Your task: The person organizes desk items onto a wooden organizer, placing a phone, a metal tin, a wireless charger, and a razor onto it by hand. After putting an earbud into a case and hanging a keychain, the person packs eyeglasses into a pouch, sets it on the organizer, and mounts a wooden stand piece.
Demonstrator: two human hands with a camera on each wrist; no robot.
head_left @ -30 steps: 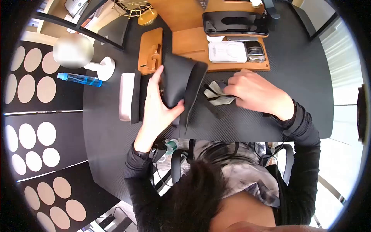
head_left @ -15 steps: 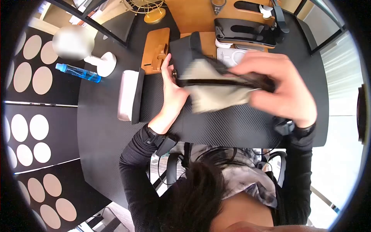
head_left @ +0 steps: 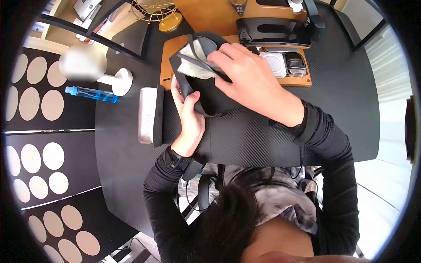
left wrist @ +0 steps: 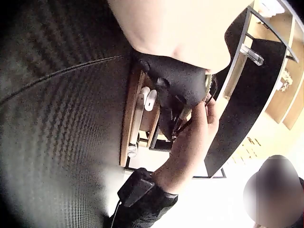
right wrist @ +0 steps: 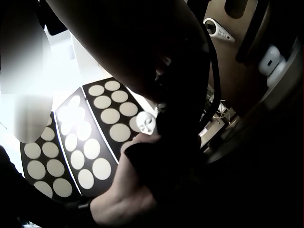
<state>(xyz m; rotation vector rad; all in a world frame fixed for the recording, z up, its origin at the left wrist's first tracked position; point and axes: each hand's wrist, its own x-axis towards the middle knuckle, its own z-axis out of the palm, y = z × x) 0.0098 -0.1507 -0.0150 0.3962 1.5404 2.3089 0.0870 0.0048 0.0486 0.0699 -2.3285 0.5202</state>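
Note:
My left hand (head_left: 189, 127) grips a black soft case (head_left: 210, 96) from its left side, thumb in front. The case is tilted above the desk with its mouth open. At that mouth my right hand (head_left: 247, 70) pinches a pale grey cloth (head_left: 193, 68) with a zigzag edge, which lies partly inside. A dark rounded piece (head_left: 208, 44) shows beside the cloth; whether it is a lens or a flap I cannot tell. In the left wrist view the right fingers reach the rim of the black case (left wrist: 183, 78). The right wrist view is mostly dark.
Left of the hands lies a silvery box (head_left: 148, 115) with a black flap. A blue bottle (head_left: 91, 94) and a white stand (head_left: 122, 82) are farther left. Behind stands a wooden organiser (head_left: 302, 82) with a white charging pad (head_left: 274, 65) and black tray (head_left: 274, 33). Gold wheel ornament (head_left: 170, 22) at back.
The right hand has lifted the grey cloth from the desk and brought it left to the case's mouth. The left hand has turned the case so its opening faces up.

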